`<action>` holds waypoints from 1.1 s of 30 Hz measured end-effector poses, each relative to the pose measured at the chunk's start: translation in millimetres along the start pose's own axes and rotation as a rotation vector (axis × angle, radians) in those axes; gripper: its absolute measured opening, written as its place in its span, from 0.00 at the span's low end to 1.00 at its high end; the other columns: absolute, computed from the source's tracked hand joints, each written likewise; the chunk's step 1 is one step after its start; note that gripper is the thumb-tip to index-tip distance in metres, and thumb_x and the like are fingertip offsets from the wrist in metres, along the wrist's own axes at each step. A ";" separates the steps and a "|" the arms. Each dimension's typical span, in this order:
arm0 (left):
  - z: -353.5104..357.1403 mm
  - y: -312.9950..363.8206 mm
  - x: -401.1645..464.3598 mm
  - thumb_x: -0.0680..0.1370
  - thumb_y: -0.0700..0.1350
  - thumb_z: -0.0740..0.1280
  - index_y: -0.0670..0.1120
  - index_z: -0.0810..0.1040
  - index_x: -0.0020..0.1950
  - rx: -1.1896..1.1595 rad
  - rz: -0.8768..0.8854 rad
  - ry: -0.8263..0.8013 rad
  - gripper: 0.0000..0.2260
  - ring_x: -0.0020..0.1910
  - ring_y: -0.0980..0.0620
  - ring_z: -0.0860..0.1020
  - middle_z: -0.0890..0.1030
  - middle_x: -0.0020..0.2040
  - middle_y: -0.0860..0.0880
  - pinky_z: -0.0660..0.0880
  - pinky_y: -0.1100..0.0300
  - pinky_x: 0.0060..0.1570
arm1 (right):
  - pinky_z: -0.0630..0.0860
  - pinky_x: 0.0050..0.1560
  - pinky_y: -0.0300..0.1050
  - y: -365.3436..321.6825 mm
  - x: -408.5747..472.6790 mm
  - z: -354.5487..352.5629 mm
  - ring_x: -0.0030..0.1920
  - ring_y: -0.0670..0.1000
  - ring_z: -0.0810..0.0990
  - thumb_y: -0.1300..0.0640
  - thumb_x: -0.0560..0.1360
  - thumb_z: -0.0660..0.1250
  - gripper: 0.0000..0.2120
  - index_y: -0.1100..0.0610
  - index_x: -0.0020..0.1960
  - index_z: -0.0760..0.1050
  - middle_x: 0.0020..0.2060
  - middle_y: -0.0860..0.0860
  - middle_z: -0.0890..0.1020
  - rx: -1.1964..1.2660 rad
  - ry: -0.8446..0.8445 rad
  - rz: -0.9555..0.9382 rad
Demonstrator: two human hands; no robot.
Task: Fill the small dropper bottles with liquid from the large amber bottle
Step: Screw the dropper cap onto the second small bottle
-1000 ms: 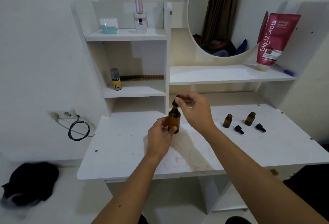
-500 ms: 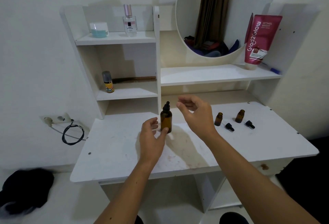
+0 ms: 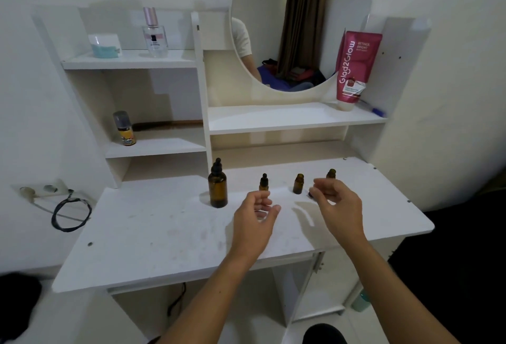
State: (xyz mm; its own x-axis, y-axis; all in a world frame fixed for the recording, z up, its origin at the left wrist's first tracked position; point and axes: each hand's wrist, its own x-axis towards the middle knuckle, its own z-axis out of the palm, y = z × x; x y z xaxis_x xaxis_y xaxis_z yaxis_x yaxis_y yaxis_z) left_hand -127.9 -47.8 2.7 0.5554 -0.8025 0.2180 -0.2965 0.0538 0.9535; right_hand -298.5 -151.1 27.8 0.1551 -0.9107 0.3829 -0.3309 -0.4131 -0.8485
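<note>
The large amber bottle stands upright on the white desk with its black dropper cap on. To its right stand three small amber bottles: one capped, one uncapped, and one partly hidden behind my right hand. My left hand hovers in front of the capped small bottle, fingers loosely curled, holding nothing. My right hand hovers further right, its fingertips beside a loose black dropper cap; I cannot tell whether they touch it.
Shelves rise behind the desk with a perfume bottle, a white-and-teal jar and a small yellow-labelled bottle. A pink tube leans beside the round mirror. A wall socket with a black cable sits at the left.
My right hand has let go of the large bottle's dropper cap and my left hand has released the bottle. Both hands have moved right, toward the small bottles.
</note>
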 end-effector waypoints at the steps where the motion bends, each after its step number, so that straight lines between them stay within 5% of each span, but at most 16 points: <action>1: 7.0 0.7 1.3 0.78 0.48 0.74 0.53 0.77 0.63 0.000 0.003 -0.024 0.15 0.51 0.58 0.81 0.82 0.53 0.57 0.79 0.68 0.51 | 0.80 0.56 0.34 8.3 1.1 -4.5 0.48 0.41 0.85 0.57 0.77 0.76 0.10 0.53 0.58 0.84 0.49 0.45 0.87 -0.034 0.009 0.016; 4: 25.2 1.7 7.1 0.78 0.49 0.74 0.52 0.76 0.65 0.009 0.003 -0.080 0.16 0.54 0.57 0.81 0.82 0.57 0.56 0.80 0.63 0.57 | 0.80 0.56 0.39 28.2 7.3 -9.0 0.48 0.45 0.84 0.55 0.75 0.78 0.12 0.55 0.58 0.84 0.51 0.48 0.86 -0.154 0.004 0.048; 9: 47.9 -1.2 21.2 0.79 0.50 0.73 0.53 0.73 0.71 0.095 0.011 -0.136 0.21 0.65 0.60 0.76 0.77 0.68 0.57 0.71 0.73 0.59 | 0.77 0.58 0.42 44.1 19.1 0.3 0.50 0.47 0.80 0.51 0.75 0.78 0.17 0.56 0.62 0.83 0.56 0.51 0.82 -0.316 -0.097 0.088; 16: 69.9 -8.1 45.6 0.80 0.51 0.72 0.53 0.68 0.76 0.188 0.030 -0.148 0.26 0.70 0.60 0.71 0.72 0.74 0.57 0.71 0.59 0.70 | 0.78 0.58 0.45 55.3 30.4 5.9 0.51 0.50 0.82 0.50 0.77 0.76 0.13 0.56 0.57 0.85 0.53 0.50 0.82 -0.368 -0.093 0.122; 23: 85.7 -9.0 65.9 0.80 0.46 0.73 0.48 0.73 0.74 0.159 0.026 -0.119 0.23 0.64 0.59 0.77 0.79 0.67 0.53 0.75 0.58 0.67 | 0.79 0.54 0.38 54.4 22.7 -2.3 0.46 0.43 0.83 0.56 0.78 0.75 0.06 0.55 0.54 0.84 0.46 0.46 0.86 -0.143 0.048 0.180; 33: 89.5 -11.8 74.2 0.80 0.43 0.72 0.48 0.81 0.64 0.134 0.020 -0.078 0.12 0.53 0.71 0.79 0.82 0.53 0.61 0.74 0.76 0.53 | 0.83 0.58 0.48 24.7 48.4 -15.1 0.49 0.48 0.88 0.64 0.79 0.72 0.09 0.52 0.56 0.83 0.47 0.45 0.89 0.217 0.072 0.093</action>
State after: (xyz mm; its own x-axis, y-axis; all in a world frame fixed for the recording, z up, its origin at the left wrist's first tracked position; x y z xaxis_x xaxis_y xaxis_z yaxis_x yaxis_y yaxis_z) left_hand -152.7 -161.1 -11.0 0.4879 -0.8460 0.2150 -0.4112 -0.0054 0.9115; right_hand -313.2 -205.4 30.9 0.0636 -0.9461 0.3177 -0.1319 -0.3235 -0.9370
